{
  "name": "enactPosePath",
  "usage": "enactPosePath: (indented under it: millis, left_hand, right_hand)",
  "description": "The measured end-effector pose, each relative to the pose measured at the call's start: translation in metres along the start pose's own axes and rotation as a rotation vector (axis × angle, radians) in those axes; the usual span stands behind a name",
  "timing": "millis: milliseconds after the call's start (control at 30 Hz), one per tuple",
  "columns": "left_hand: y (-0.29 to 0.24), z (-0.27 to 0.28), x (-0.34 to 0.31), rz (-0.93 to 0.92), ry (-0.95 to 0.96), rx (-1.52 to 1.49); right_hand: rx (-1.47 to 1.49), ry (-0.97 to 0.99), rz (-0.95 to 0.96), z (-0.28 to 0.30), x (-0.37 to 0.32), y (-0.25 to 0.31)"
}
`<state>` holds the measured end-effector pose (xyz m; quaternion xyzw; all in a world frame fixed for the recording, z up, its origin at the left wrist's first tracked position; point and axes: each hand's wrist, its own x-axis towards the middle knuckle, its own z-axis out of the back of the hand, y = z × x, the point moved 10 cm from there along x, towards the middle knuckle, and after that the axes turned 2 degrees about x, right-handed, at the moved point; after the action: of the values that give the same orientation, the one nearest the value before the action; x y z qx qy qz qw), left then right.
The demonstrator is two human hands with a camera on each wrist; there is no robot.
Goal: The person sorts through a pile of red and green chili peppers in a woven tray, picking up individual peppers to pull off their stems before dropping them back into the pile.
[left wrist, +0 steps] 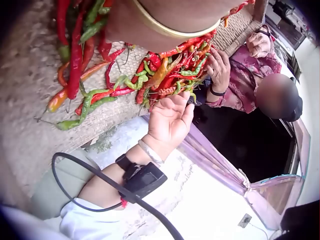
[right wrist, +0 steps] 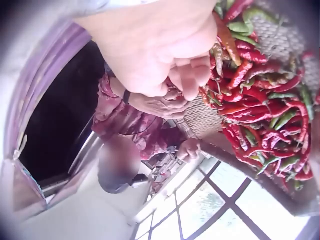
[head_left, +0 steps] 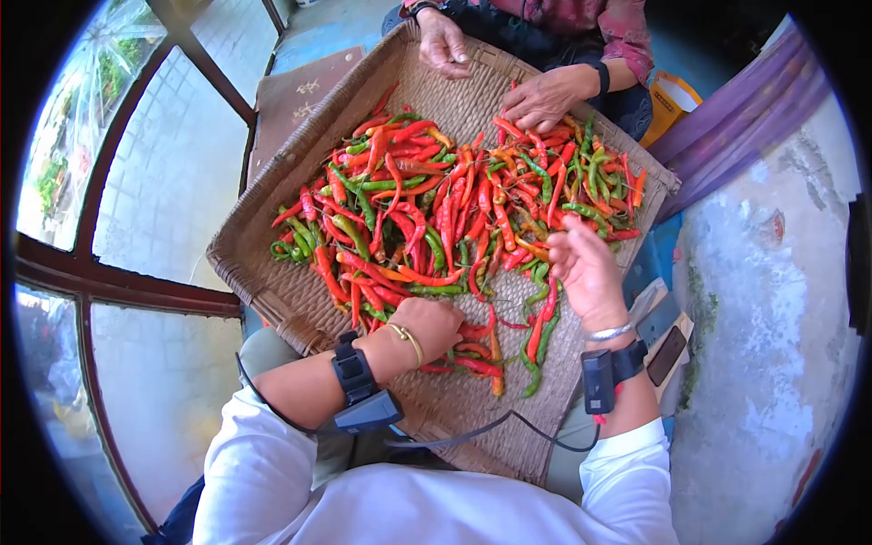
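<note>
Red, green and orange chili peppers (head_left: 445,213) lie heaped in a shallow woven basket (head_left: 454,409). My left hand (head_left: 427,325) reaches down into the near edge of the heap, back of the hand up; its fingertips are hidden, so I cannot tell what they hold. Beside it lies a small group of chilies (head_left: 477,352). Over the basket's right side, my right hand (head_left: 586,272) is raised close to the chilies, fingers loosely bent, with nothing seen in them. Its palm shows in the left wrist view, facing up. A few green and red chilies (head_left: 542,336) lie below it.
Across the basket sits another person, one hand (head_left: 545,98) on the far chilies and the other hand (head_left: 443,44) over the rim. Window frames (head_left: 163,295) stand at left, a wall (head_left: 763,318) at right. A black cable (head_left: 463,434) hangs between my wrists.
</note>
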<state>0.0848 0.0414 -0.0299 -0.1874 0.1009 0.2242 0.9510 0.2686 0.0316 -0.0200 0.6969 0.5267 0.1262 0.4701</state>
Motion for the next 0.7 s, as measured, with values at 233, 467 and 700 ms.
enactPosePath:
  millis: [233,467,700]
  left_hand:
    - [0.003,-0.009,0.004,0.077,0.188,0.116]
    - [0.009,-0.013,0.006,0.098,0.154,0.169]
    - [0.016,-0.034,0.014,0.116,0.249,0.141]
  right_hand:
    - [-0.667,0.314,-0.240,-0.045,-0.042,-0.074]
    - [-0.955,0.414,-0.161,-0.044,-0.047,-0.097]
    - [-1.259,0.503,-0.071,-0.052,-0.053,-0.108]
